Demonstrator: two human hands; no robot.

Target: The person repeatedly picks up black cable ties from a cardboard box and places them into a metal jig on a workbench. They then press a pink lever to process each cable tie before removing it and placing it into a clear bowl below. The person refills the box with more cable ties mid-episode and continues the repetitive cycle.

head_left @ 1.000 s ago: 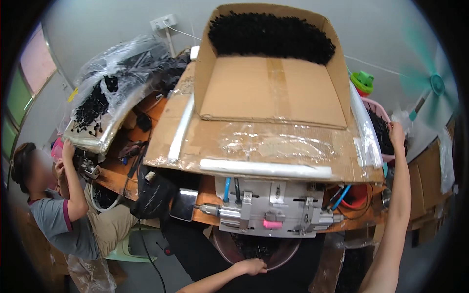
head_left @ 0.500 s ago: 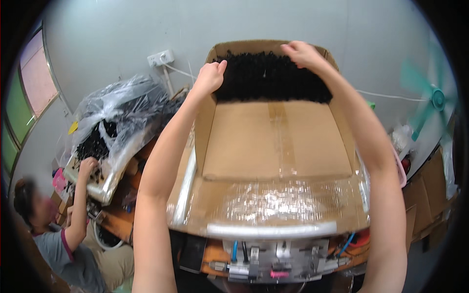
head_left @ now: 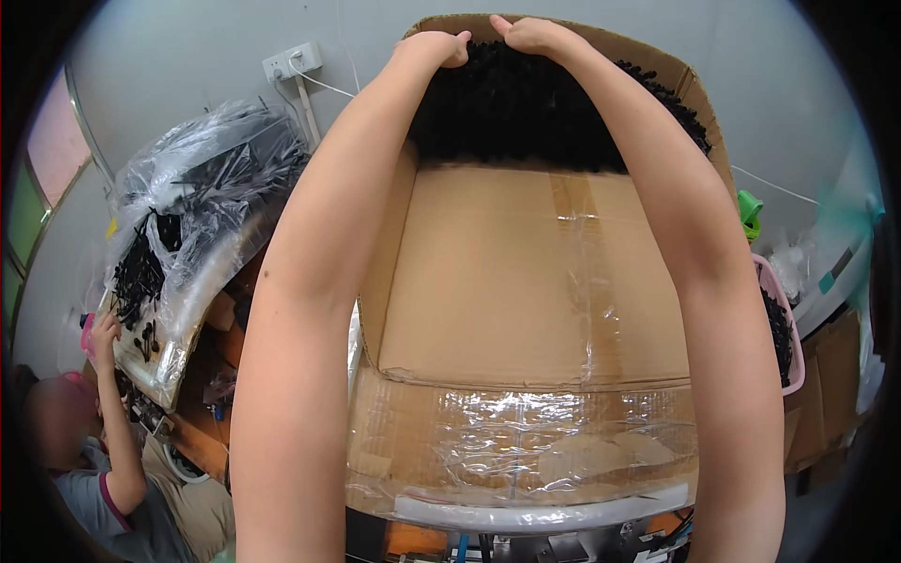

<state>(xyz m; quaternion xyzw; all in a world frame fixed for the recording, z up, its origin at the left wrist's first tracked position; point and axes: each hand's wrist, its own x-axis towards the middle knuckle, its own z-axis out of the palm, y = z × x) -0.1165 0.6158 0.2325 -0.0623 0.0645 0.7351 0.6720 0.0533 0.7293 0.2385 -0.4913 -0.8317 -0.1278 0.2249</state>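
Observation:
A large open cardboard box (head_left: 526,272) stands in front of me. Across its far end lies a thick mass of small black pieces (head_left: 511,113), some with knobbed tips. Both my arms stretch over the box to that end. My left hand (head_left: 436,49) is closed at the back left of the black mass, its thumb toward the right. My right hand (head_left: 530,36) is closed near the box's back rim, a little right of the left one. What either hand holds, if anything, I cannot make out.
At left a co-worker's hand (head_left: 105,333) is at a tray (head_left: 169,371) of black stemmed parts, beside a clear plastic bag (head_left: 221,141). A pink basket (head_left: 798,366) with black pieces stands at right, near a turning green fan (head_left: 868,220). Metal fixtures (head_left: 563,544) sit below the box's near flap.
My hands have moved farther off and closer together over the black mass. The box looks nearer and shifted in view. The co-worker's hand has moved away from the tray's middle.

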